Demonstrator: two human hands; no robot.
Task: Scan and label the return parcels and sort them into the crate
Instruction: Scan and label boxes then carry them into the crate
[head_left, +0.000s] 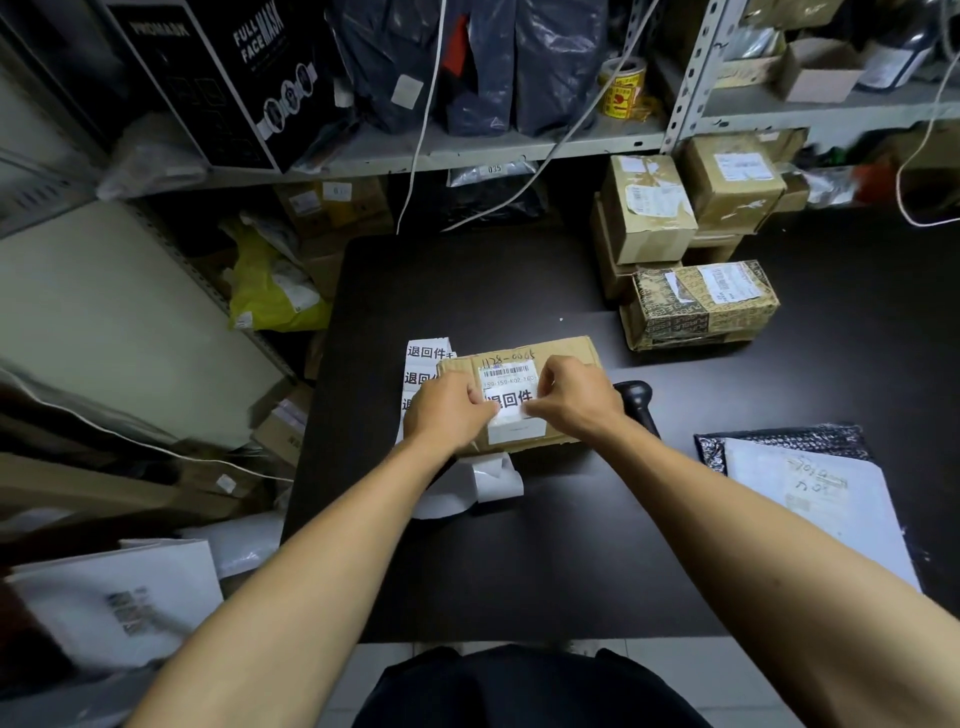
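Head view looks down on a dark table (545, 561), the biggest thing in the scene, with metal shelving (467, 150) along its far edge. At the far right of the table sits a stack of taped cardboard parcels (691, 208), and just near of it a patterned parcel (701, 306); by my reading these are not yet handled, since none shows the white return sticker. A grey mailer bag (810, 499) lies at the near right, also without that sticker as far as I can tell. No crate is visible, so sorting seems wholly left to do.

In the middle of the table lies the parcel in hand, a flat cardboard box (561, 353). Its long axis runs left to right, tilted slightly so the right end sits farther away, and its labelled face points up.

A strip of return labels (427, 358) lies touching the box's left end, and loose backing paper (483, 483) lies just near of the box. The black scanner (636, 400) rests just right of the box, put down, so I judge scanning of this parcel done.

The left hand (447, 410) and right hand (571, 400) both pinch the return label (511, 402), fingers curled close on its two ends, holding it over the box top below the barcode sticker (506, 373). Whether it is stuck down yet I cannot tell.
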